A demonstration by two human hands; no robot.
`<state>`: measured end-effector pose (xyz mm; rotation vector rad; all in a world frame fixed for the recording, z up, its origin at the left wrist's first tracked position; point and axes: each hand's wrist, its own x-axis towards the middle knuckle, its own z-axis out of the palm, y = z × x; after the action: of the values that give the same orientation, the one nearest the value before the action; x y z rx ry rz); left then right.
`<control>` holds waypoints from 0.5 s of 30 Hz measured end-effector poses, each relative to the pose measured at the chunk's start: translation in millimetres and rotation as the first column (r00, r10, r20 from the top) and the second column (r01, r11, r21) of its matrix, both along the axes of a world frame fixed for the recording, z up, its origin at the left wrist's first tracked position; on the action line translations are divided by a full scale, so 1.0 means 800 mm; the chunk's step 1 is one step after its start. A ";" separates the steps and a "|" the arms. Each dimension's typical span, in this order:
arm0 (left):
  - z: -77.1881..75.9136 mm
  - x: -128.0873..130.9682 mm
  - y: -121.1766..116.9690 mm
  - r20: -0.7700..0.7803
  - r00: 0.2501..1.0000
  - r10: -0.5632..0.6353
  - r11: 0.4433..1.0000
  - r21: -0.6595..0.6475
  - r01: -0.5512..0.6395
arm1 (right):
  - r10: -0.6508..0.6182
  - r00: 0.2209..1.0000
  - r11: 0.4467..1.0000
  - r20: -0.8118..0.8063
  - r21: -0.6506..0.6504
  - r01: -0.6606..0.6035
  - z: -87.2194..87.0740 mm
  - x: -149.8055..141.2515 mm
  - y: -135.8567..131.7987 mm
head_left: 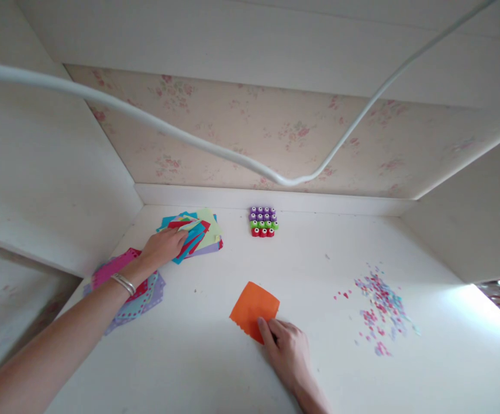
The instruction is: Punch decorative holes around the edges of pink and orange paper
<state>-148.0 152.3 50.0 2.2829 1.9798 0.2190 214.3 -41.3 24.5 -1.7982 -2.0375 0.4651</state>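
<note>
On the white table, my right hand (288,348) pinches the lower right edge of a square piece of orange paper (252,307), thumb on top. One lower edge of that orange piece looks scalloped. My left hand (167,246) reaches to the far left, its fingers closed over sheets in a messy pile of coloured paper (206,223) in blue, red, pale green and lilac. Its fingertips are partly hidden among the sheets. Beneath my left forearm lies a second stack of paper with punched edges (146,299), in pink, red, light blue and lilac.
Small purple, green and red craft punches (264,221) stand in rows near the back wall. Loose punched paper bits (381,305) lie scattered at the right. A white cable (215,149) hangs across the front of the view. White panels (483,213) border the table.
</note>
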 end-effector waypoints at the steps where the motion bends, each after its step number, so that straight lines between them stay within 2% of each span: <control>1: -0.001 0.000 0.000 -0.025 1.000 0.008 1.000 0.004 -0.008 | 0.002 1.000 1.000 -0.002 -0.004 -0.002 0.000 0.000 0.000; 5: -0.001 -0.003 -0.004 -0.120 0.993 0.023 1.000 0.016 -0.022 | 0.008 1.000 1.000 0.003 -0.016 -0.008 -0.001 0.001 0.001; 11: 0.005 -0.004 -0.011 -0.199 0.977 -0.071 0.998 -0.013 0.069 | -0.001 1.000 1.000 0.003 -0.002 0.001 -0.001 0.000 0.001; 15: 0.006 -0.005 -0.011 -0.223 0.972 -0.069 0.998 -0.006 0.069 | 0.005 1.000 1.000 -0.009 -0.008 -0.005 0.000 0.000 -0.001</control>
<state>-152.1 143.7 54.9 2.4686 1.9931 -0.0442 214.2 -41.9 24.2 -1.7935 -2.0373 0.4825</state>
